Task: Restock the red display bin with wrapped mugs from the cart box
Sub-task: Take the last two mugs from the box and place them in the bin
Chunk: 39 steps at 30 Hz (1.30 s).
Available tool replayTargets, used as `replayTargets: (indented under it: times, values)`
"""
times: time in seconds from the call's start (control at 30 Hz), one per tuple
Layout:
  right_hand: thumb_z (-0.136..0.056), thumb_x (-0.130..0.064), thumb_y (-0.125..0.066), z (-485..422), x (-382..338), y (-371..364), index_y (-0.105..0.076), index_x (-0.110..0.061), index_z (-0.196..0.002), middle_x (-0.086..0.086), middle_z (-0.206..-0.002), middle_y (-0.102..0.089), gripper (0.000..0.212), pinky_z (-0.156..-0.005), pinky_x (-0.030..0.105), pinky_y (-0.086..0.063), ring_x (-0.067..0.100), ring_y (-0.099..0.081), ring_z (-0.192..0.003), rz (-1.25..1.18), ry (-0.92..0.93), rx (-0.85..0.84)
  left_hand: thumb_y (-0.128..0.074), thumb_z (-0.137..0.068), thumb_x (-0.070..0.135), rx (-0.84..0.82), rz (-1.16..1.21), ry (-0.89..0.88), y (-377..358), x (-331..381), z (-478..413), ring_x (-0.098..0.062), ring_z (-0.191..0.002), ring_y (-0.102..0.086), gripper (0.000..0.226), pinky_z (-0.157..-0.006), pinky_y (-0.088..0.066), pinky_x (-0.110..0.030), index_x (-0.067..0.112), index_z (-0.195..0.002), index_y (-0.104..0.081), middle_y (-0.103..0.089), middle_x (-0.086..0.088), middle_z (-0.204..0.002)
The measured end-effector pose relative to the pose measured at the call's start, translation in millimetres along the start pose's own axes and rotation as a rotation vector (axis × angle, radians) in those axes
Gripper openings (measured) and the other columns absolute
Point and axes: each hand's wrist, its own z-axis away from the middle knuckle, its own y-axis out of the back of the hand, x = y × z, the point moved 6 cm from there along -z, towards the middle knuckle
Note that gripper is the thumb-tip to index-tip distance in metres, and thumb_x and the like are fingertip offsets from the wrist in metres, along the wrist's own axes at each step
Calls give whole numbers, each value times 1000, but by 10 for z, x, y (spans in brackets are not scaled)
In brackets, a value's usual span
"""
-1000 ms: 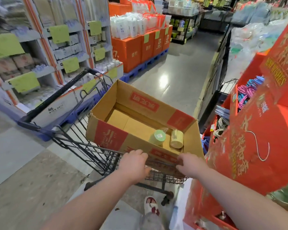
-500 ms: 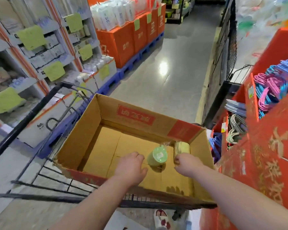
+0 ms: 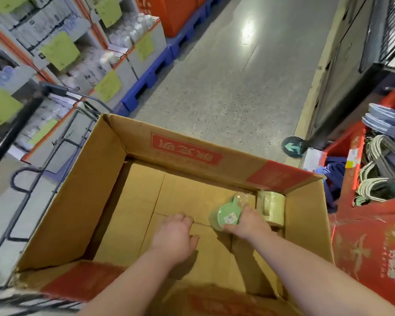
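Observation:
An open cardboard box (image 3: 82, 201) sits in the cart (image 3: 32, 174), nearly empty. In its far right corner lie two wrapped mugs: a green one (image 3: 227, 215) and a pale yellow one (image 3: 271, 207). My right hand (image 3: 249, 222) reaches into the box and grips the green wrapped mug from its right side. My left hand (image 3: 175, 233) hovers inside the box just left of that mug, fingers loosely curled, holding nothing. The red display bin (image 3: 369, 247) stands at the right, close beside the box.
Upper red bins at the right hold coiled hangers (image 3: 374, 179). Shelves with green price tags (image 3: 59, 51) line the left of the aisle, above blue pallets (image 3: 146, 83). The grey aisle floor (image 3: 237, 76) stretches ahead, with a green arrow sticker (image 3: 292, 145).
Both hands moved from the box's near edge into the box. My right hand shifted from the yellow mug to the green one and took hold of it. The view tilted downward.

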Motion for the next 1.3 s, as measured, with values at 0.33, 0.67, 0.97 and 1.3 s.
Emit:
replayTargets:
  times: [0.33, 0.67, 0.97, 1.3]
  values:
    - [-68, -65, -69, -240, -60, -292, 7, -12, -151, 9, -151, -20, 125, -105, 39, -38, 31, -36, -134, -237, -127, -15, -45, -92, 40, -72, -21, 20, -174, -194, -142, -18, -121, -46, 46, -103, -40, -33, 20, -133, -47, -48, -1, -135]
    - [-72, -47, -74, 8, -44, -341, 4, -18, -151, 7, -146, -25, 115, -99, 36, -44, 26, -46, -124, -359, -12, 103, -48, -92, 42, -80, 20, -3, -276, -220, -186, -17, -119, -48, 46, -100, -44, -33, 21, -133, -46, -50, 0, -133]
    - [-77, -38, -72, 758, -177, 24, 13, -29, -149, -4, -155, -9, 111, -114, 33, -27, 19, -24, -140, -90, 350, 260, -47, -96, 28, 41, 540, 149, 171, -85, -295, -9, -85, -57, 31, -79, -48, -26, 15, -123, -57, -61, 2, -108]
    - [-87, -40, -60, 1119, -328, 245, 15, -25, -149, -2, -158, -2, 99, -119, 36, -17, 23, -15, -143, 203, 516, 299, -39, -91, 59, -152, 906, 403, 397, 208, -360, -18, -57, -48, 53, -52, -38, -26, 10, -85, -56, -52, -3, -71]
